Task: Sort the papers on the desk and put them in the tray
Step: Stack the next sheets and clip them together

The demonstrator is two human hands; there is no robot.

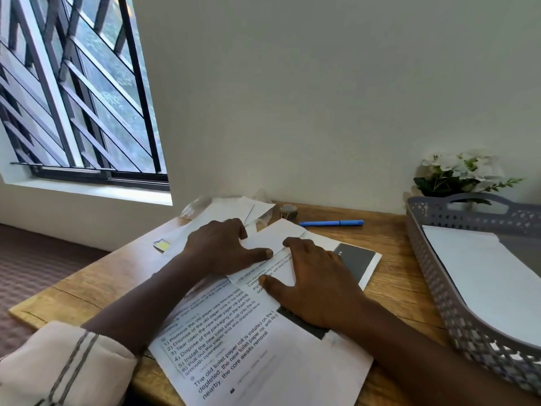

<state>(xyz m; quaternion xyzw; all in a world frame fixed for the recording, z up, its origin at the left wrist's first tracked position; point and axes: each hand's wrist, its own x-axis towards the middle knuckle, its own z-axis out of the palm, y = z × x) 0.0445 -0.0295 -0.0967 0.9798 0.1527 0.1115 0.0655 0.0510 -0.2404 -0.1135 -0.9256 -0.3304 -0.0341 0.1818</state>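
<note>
Several white sheets lie overlapping on the wooden desk (389, 276). A printed page (234, 347) with numbered lines is nearest me. A smaller folded white sheet (272, 238) lies on top of the pile. My left hand (222, 247) rests flat on its left part, thumb stretched right along the fold. My right hand (316, 282) lies flat on the papers just to the right, fingers spread, thumb pointing left. A grey perforated tray (433, 276) stands at the right with a white sheet (480, 273) inside it.
A blue pen (330, 223) lies at the back of the desk, a small tape roll (289, 211) beside it. A yellow sticky-note pad (162, 245) sits at the left. White flowers (459, 174) stand behind the tray. Wall ahead, barred window at left.
</note>
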